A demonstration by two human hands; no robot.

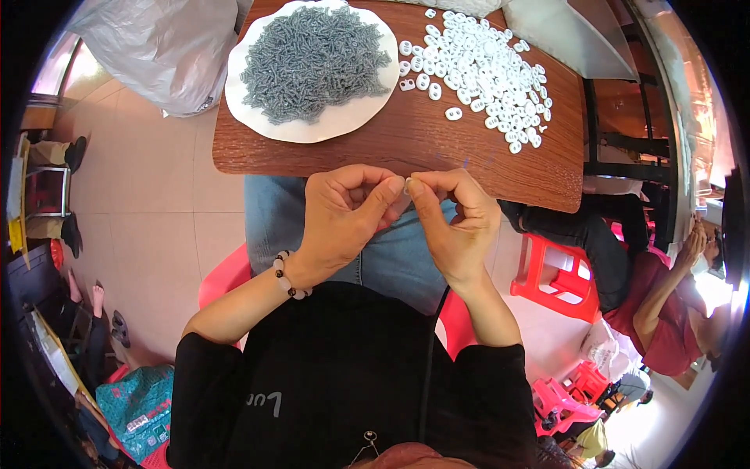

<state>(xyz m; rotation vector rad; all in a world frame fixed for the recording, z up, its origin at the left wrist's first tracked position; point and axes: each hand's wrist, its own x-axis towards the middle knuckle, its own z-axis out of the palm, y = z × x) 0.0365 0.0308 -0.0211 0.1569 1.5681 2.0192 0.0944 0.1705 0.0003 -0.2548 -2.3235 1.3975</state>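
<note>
Just in front of the table's near edge, my two hands meet fingertip to fingertip above my lap. My left hand (344,215), with a beaded bracelet on its wrist, is closed in a pinch of thumb and forefinger; what it grips is hidden. My right hand (462,223) pinches a small white plastic piece (407,185), mostly covered by the fingers. Beyond them on the left, a white scalloped plate (355,125) bears a heap of tiny grey springs (312,66). To its right lie many loose white oval two-hole pieces (492,70).
The brown wooden table (391,152) has rounded corners. A pale plastic bag (160,51) stands left of it, and a grey-white tray (574,35) rests at its far right. A red stool (558,277) and a seated person (664,313) are on the right. A teal bag (139,410) sits lower left.
</note>
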